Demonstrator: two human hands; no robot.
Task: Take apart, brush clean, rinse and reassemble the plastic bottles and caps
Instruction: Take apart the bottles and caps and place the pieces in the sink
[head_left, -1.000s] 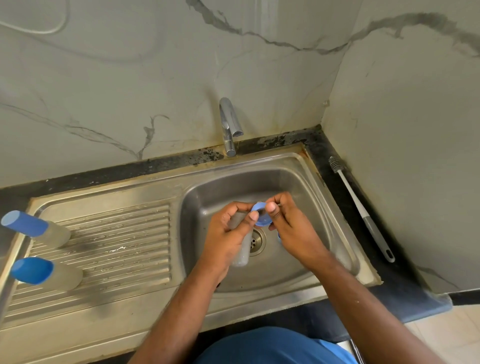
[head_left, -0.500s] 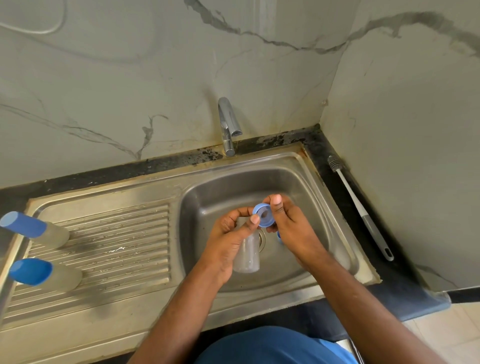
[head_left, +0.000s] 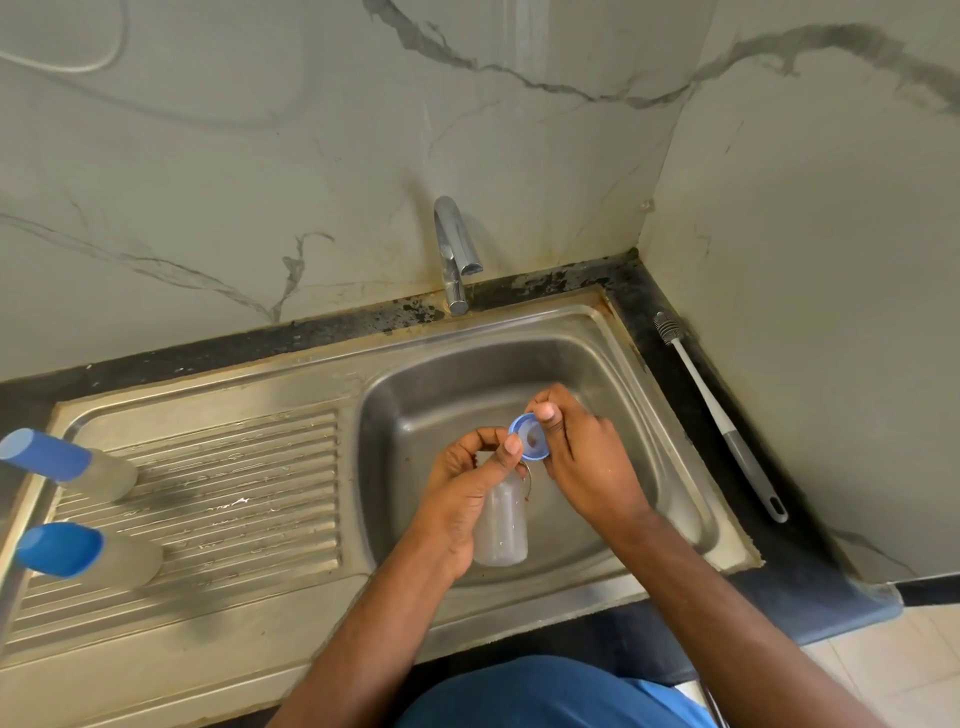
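Observation:
Over the steel sink basin, my left hand grips a small clear plastic bottle by its upper part, base pointing toward me. My right hand pinches a blue cap just above the bottle's neck, its open inside facing me, thumb on its rim. The bottle's mouth is hidden behind my left fingers. Two other clear bottles with blue caps lie on the ribbed drainboard at far left.
A chrome tap stands behind the basin, with no water visible. A white and grey bottle brush lies on the dark counter along the right wall. The ribbed drainboard stretches left of the basin. Marble walls close the corner.
The cap has come away from the bottle and tilted so its inside faces me. My left hand has lowered the bottle slightly toward me.

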